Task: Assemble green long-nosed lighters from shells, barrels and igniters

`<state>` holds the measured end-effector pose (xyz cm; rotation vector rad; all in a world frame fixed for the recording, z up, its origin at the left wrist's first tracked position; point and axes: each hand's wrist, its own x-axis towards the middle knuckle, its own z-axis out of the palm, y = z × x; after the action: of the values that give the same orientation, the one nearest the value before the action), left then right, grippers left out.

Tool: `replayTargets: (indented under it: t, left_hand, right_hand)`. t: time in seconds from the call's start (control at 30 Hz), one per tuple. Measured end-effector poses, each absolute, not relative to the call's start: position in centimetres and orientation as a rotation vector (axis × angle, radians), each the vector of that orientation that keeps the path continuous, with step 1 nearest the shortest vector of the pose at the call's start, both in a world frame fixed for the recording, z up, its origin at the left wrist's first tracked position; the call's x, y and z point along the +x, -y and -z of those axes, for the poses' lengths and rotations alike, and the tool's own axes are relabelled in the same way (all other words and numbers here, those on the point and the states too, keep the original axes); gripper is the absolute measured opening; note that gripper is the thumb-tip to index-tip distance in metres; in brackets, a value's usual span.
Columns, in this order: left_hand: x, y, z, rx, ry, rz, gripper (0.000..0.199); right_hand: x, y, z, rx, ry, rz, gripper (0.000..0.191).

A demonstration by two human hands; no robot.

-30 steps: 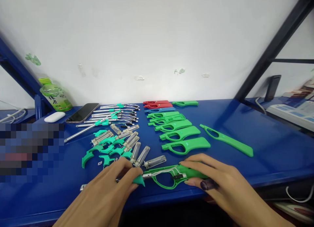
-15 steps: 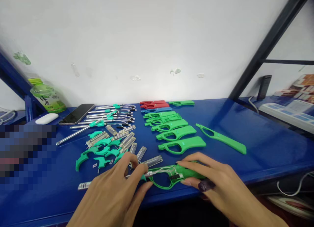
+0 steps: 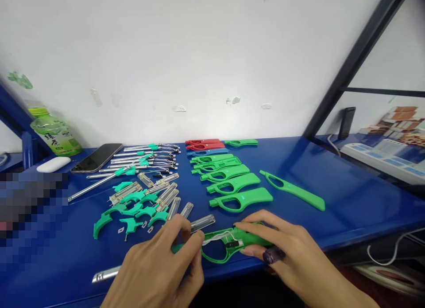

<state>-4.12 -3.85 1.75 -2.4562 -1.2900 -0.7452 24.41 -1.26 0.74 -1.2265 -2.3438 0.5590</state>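
My right hand [image 3: 292, 250] is closed around the handle of an open green lighter casing half [image 3: 216, 259] at the table's front edge. Inside the casing lie a small black igniter [image 3: 233, 244] and white wires [image 3: 215, 238]. At the casing's narrow end, my left hand [image 3: 162, 266] pinches a metal lighter tube [image 3: 105, 274], whose tip sticks out left of the hand. My left fingers hide where tube and casing meet. Just behind the casing lies a clear fuel tank [image 3: 203, 223]. Beyond it is a row of green casings [image 3: 254, 197].
Left of centre lie teal triggers [image 3: 133, 225], more clear tanks [image 3: 168, 197] and several metal tubes with wires [image 3: 133, 155]. A phone [image 3: 98, 157], a white case [image 3: 53, 164] and a bottle [image 3: 56, 133] stand behind. One casing [image 3: 294, 190] lies at right.
My left fingers have shifted over the tube's inner end, which showed beside the casing before and is now covered. My right hand keeps its hold. The whole view has shifted slightly.
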Motion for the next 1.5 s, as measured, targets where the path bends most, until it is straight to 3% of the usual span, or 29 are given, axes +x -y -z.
replayTargets:
  t: [0.3, 0.53, 0.73, 0.97, 1.17, 1.5]
  left_hand:
    - [-5.6, 3.8, -3.1, -2.358, 1.326, 1.078, 0.021]
    - [-10.9, 2.7, -7.1, -1.942, 1.561, 1.107, 0.009]
    - [-17.2, -1.9, -9.4, -1.987, 1.833, 0.924, 0.025]
    - [-21.1, -7.0, -8.8, -2.149, 1.927, 0.645, 0.028]
    - [-22.8, -7.8, -7.2, -2.182, 2.028, 0.468, 0.031]
    - [-22.5, -7.6, -7.0, -2.132, 2.069, 0.372, 0.029]
  right_hand:
    - [25.1, 1.4, -1.0, -1.281, 2.334, -0.549, 0.038]
    - [30.8, -0.2, 0.5, -1.383, 2.318, -0.316, 0.031]
    - [34.2, -1.6, 1.7, -1.430, 2.304, -0.190, 0.039]
    - [34.0, -2.2, 1.9, -1.424, 2.232, -0.255, 0.038]
    - [33.8, -2.3, 1.8, -1.431, 2.186, -0.302, 0.033]
    - [34.7, -2.7, 3.1, -1.407, 2.216, -0.262, 0.042]
